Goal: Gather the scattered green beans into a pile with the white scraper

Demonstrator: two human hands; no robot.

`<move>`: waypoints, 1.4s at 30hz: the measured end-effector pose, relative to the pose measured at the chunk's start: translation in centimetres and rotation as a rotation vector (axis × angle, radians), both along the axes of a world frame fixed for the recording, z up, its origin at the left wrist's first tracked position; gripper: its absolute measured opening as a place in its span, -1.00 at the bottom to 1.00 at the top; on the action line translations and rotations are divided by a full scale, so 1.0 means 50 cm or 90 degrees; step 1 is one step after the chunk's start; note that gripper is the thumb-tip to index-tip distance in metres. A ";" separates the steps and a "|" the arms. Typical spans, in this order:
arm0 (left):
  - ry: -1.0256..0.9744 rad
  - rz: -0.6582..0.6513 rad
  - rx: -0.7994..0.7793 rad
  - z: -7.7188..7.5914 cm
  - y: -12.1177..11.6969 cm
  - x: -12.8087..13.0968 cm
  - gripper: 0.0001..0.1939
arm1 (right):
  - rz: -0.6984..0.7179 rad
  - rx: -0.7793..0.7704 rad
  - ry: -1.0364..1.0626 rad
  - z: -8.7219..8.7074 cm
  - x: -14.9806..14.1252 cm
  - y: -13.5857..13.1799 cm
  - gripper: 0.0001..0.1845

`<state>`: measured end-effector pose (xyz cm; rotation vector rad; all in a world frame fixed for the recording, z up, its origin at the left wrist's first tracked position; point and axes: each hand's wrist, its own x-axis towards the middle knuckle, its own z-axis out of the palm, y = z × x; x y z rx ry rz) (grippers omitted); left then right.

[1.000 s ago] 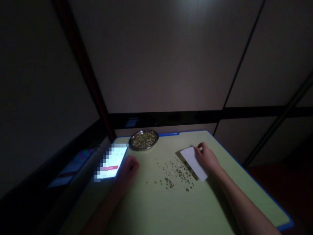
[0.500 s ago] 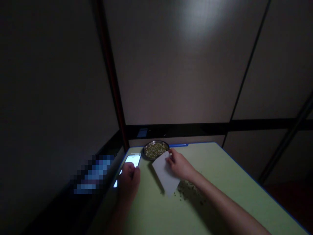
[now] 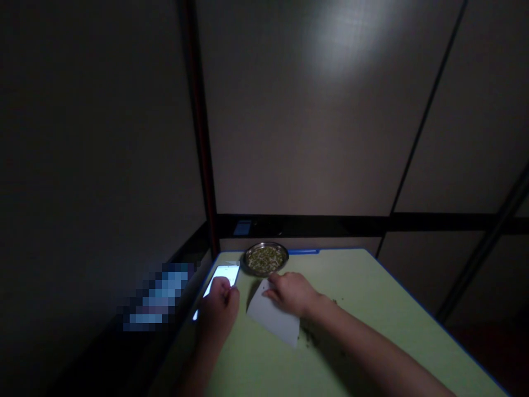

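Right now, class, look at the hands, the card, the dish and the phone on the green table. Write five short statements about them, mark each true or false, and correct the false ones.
1. The right hand holds a white card with its edge on the green table. True.
2. The metal dish is empty. False: it holds small greenish grains.
3. The left hand rests on a lit phone. True.
4. The dish sits at the near edge of the table. False: it sits at the far edge, by the wall.
5. The phone lies to the right of the card. False: it lies to the left of it.
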<state>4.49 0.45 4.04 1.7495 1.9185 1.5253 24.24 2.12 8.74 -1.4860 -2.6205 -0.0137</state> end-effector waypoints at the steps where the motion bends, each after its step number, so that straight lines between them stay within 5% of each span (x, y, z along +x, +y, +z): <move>1: 0.005 -0.004 -0.004 -0.001 0.001 -0.002 -0.87 | -0.010 0.005 -0.010 0.003 0.002 0.005 -0.58; 24: 0.043 -0.016 -0.080 -0.013 0.012 -0.011 -0.86 | 0.040 0.104 -0.110 0.018 0.014 0.079 -0.55; 34: 0.051 -0.041 -0.018 -0.035 0.024 -0.013 -0.88 | 0.035 0.081 -0.107 0.021 0.041 0.082 -0.54; 42: 0.029 -0.038 -0.016 -0.028 0.020 -0.005 -0.89 | -0.069 0.096 0.048 0.091 0.116 0.057 -0.70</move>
